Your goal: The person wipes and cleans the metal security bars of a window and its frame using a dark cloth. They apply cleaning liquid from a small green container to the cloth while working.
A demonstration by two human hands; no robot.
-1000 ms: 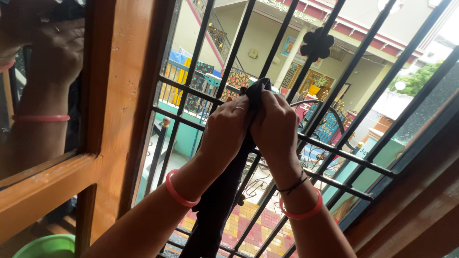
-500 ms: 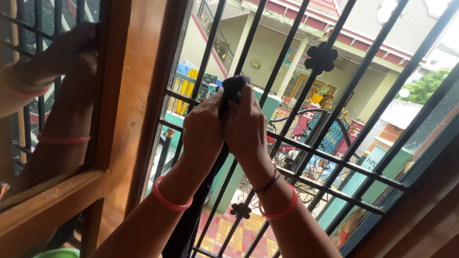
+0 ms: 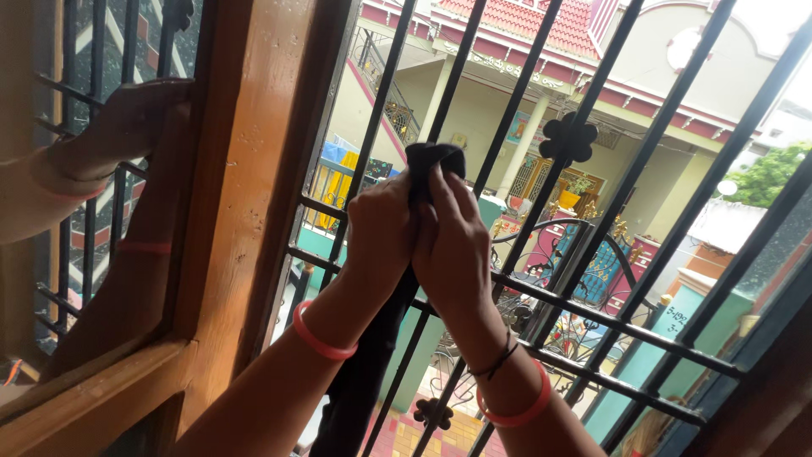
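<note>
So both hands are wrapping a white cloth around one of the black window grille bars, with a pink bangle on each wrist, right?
Not quite: the cloth is black, not white. The head view shows the left hand and right hand gripping it around a black grille bar, its length hanging down along the bar. The pink bangle on each wrist is correct.

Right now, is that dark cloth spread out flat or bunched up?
Bunched up. Both hands, left hand and right hand, squeeze the dark cloth around a black window bar; its tail hangs below.
</note>
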